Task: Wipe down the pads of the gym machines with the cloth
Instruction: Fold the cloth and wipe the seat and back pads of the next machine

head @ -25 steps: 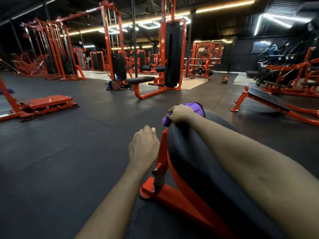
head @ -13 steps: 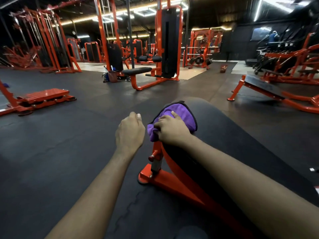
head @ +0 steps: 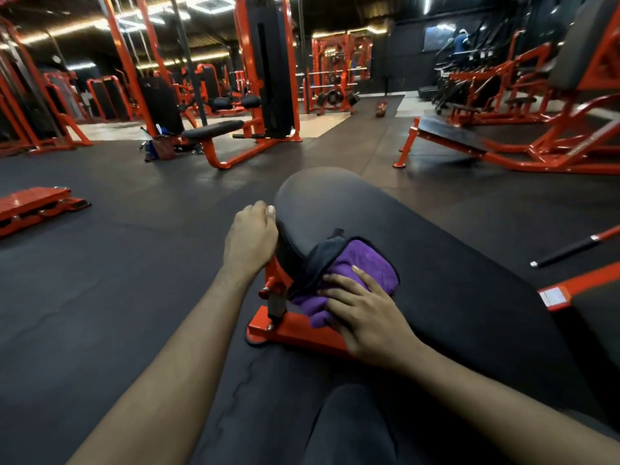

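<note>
1. A purple cloth lies draped over the left edge of a black pad, short of its rounded far end.
2. The right hand presses down on the cloth, fingers straight and spread apart.
3. The left hand rests against the pad's side, thumb up at the rim and fingers curled under. Whether they grip anything cannot be told.
4. Below the cloth, the pad's orange frame stands on a dark rubber floor.
5. Beyond, a black-topped bench and a slanted board sit among orange machines.
</note>
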Motion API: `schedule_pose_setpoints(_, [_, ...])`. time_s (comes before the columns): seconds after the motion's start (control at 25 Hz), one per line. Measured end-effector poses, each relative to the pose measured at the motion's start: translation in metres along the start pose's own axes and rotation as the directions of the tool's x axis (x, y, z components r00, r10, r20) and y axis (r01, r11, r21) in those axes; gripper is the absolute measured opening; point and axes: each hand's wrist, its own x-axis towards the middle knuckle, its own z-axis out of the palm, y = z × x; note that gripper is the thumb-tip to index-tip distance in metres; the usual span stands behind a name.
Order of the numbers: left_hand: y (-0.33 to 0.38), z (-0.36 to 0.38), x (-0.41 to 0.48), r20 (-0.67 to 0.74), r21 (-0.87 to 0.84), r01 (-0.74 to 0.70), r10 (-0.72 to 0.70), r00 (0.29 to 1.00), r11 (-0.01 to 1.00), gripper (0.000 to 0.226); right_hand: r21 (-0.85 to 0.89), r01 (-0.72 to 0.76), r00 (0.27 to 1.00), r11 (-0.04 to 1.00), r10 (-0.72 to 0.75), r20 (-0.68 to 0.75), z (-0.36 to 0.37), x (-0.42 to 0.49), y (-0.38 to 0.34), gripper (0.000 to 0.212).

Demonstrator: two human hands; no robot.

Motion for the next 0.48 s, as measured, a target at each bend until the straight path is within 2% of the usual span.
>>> schedule_pose_setpoints(0.16, [0.037, 0.043, -0.01, 0.011, 0.071, -0.215, 0.215, 0.977, 0.974, 0.039, 0.09, -0.178, 0.971, 0.98, 0.19, -0.145, -0.017, -0.049, 0.007, 0.019])
schedule_pose_setpoints(0.24, [0.057, 0.07, -0.017, 0.075, 0.094, -0.321, 0.314, 0.946, 0.943, 0.04, 0.185, -0.331, 0.908, 0.925, 0.365, -0.205, -0.027, -0.057, 0.017, 0.027])
schedule_pose_setpoints(0.28, [0.066, 0.081, -0.021, 0.102, 0.081, -0.349, 0.34, 0.935, 0.934, 0.038, 0.267, -0.434, 0.838, 0.86, 0.494, -0.23, -0.034, -0.06, 0.025, 0.031])
schedule_pose_setpoints(0.36, [0.088, 0.101, -0.032, 0.126, -0.002, -0.372, 0.37, 0.921, 0.928, 0.032, 0.45, -0.604, 0.62, 0.658, 0.743, -0.252, -0.054, -0.071, 0.05, 0.035])
schedule_pose_setpoints(0.4, [0.098, 0.112, -0.037, 0.144, -0.053, -0.373, 0.376, 0.915, 0.926, 0.029, 0.512, -0.641, 0.518, 0.572, 0.814, -0.263, -0.065, -0.079, 0.063, 0.036])
schedule_pose_setpoints(0.48, [0.118, 0.135, -0.044, 0.22, -0.177, -0.38, 0.413, 0.884, 0.908, 0.028, 0.588, -0.668, 0.359, 0.457, 0.889, -0.283, -0.084, -0.101, 0.084, 0.036])
